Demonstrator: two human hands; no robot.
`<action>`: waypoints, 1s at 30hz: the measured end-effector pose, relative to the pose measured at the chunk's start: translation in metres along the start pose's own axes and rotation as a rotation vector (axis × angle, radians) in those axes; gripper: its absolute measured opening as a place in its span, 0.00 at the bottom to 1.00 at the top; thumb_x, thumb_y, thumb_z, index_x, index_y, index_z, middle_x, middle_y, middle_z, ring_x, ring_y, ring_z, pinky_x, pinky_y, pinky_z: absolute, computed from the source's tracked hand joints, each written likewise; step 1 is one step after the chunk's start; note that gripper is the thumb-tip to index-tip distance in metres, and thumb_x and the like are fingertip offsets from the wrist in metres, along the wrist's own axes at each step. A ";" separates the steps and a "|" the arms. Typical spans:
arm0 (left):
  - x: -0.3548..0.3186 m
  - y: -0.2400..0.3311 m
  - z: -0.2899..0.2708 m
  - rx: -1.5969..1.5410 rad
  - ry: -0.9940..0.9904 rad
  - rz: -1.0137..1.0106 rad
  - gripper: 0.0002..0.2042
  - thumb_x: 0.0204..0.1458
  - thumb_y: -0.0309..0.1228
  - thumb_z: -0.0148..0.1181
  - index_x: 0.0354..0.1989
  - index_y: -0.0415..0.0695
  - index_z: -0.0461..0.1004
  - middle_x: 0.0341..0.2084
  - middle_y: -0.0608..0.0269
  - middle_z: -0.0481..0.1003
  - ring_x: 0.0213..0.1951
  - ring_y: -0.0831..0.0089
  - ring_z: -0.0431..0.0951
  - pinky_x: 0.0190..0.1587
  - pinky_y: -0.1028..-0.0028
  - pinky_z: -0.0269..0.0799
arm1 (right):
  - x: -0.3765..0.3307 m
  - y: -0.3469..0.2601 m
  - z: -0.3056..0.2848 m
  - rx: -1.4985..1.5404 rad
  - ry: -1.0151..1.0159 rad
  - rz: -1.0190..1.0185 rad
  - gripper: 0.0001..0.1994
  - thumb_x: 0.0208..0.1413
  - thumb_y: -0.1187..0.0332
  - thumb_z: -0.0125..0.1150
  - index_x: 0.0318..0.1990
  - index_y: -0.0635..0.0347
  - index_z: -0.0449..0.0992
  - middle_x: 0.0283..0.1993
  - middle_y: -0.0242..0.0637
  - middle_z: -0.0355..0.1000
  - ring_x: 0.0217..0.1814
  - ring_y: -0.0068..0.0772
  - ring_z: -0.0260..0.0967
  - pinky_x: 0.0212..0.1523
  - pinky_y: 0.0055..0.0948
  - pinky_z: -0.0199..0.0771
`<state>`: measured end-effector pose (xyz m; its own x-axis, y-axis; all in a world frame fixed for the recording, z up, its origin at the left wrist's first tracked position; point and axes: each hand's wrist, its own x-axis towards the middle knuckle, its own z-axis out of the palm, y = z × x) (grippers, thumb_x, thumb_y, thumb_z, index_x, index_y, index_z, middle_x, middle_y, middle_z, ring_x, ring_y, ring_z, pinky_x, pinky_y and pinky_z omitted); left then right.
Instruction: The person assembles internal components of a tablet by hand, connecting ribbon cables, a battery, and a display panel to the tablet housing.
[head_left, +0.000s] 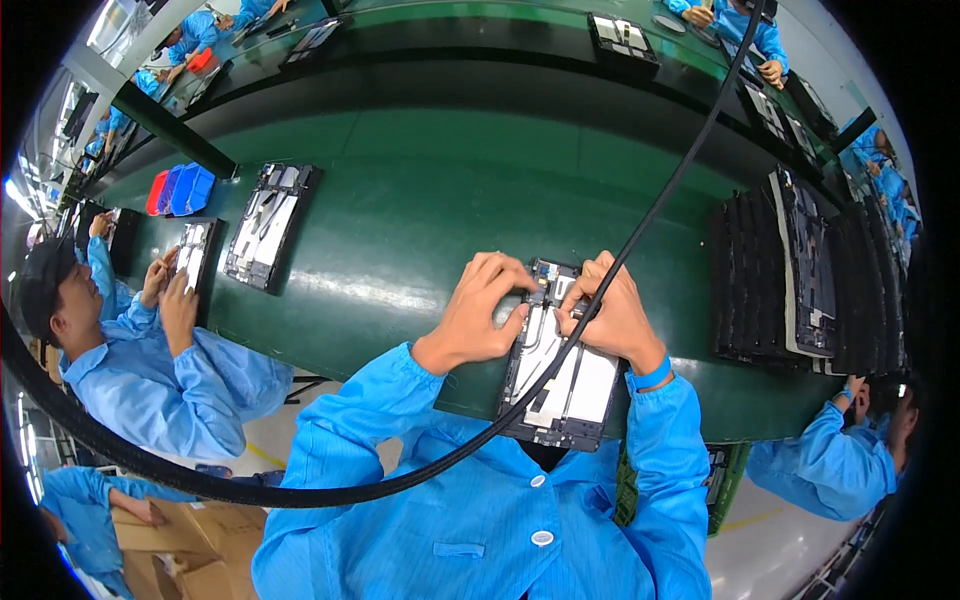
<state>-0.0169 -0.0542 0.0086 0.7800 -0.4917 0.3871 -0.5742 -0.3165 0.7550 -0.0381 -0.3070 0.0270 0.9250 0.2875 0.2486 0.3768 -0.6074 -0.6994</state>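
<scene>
An opened flat black tablet chassis with white inner panels (560,375) lies at the near edge of the green conveyor belt (400,230). The left hand (480,310) grips its upper left edge, fingers curled. The right hand (615,315) presses on its upper right part, seemingly pinching a small component.

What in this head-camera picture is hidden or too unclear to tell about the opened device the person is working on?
- Head view: whatever the fingertips of the left hand and right hand press on the opened device is covered by the fingers themselves.
- A black cable crosses the device, hiding a strip of it.
- The device's small internal parts are too small to identify.
- The stack of black panels bends near the rim; a count is uncertain.
</scene>
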 end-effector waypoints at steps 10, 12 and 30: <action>-0.011 0.001 0.003 0.249 0.077 0.268 0.10 0.48 0.21 0.69 0.40 0.43 0.84 0.41 0.60 0.80 0.51 0.55 0.79 0.56 0.54 0.75 | -0.001 0.000 0.001 -0.003 0.040 -0.010 0.09 0.39 0.66 0.77 0.22 0.57 0.80 0.27 0.34 0.66 0.40 0.40 0.63 0.44 0.38 0.63; -0.013 -0.002 0.002 0.192 0.067 0.272 0.10 0.47 0.21 0.68 0.39 0.43 0.84 0.40 0.61 0.80 0.51 0.54 0.80 0.56 0.54 0.75 | -0.001 -0.001 0.002 0.000 0.052 -0.015 0.09 0.39 0.66 0.77 0.22 0.57 0.80 0.27 0.34 0.66 0.40 0.40 0.63 0.44 0.38 0.63; -0.009 0.023 0.004 0.493 -0.049 0.295 0.15 0.56 0.33 0.69 0.49 0.38 0.81 0.43 0.55 0.77 0.56 0.55 0.78 0.70 0.47 0.70 | -0.002 0.005 0.004 -0.049 0.102 -0.083 0.08 0.39 0.67 0.77 0.24 0.55 0.82 0.27 0.35 0.66 0.39 0.44 0.66 0.40 0.43 0.67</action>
<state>-0.0386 -0.0602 0.0207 0.5634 -0.6497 0.5104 -0.8231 -0.4952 0.2782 -0.0385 -0.3072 0.0204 0.8896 0.2633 0.3731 0.4523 -0.6204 -0.6407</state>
